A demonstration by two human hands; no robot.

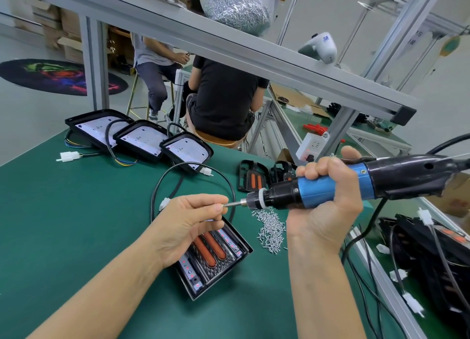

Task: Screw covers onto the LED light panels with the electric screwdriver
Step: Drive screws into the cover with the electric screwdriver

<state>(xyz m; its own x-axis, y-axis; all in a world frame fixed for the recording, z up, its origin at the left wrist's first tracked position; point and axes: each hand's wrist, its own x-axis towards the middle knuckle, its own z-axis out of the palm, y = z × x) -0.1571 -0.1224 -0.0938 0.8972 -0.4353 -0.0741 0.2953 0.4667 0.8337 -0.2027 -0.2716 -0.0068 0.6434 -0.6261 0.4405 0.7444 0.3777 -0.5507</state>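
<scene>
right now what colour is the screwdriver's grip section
Blue, on the electric screwdriver, with black either end; seen in the head view.

Two hands are in view, the left hand (pixel 187 224) and the right hand (pixel 328 201). There is one electric screwdriver (pixel 356 183). On the green tabletop (pixel 63 224) lie four LED light panels: three open panels in a row at the far side, (pixel 98 129), (pixel 142 139) and (pixel 185 152), and one panel with its cover (pixel 216 257) near the hands. Two loose covers (pixel 251 177) and (pixel 283 172) stand behind. One heap of small screws (pixel 270 230) lies there, too many to count. One bag of screws (pixel 236 7) rests on the upper shelf. Two other people sit in the background.
</scene>
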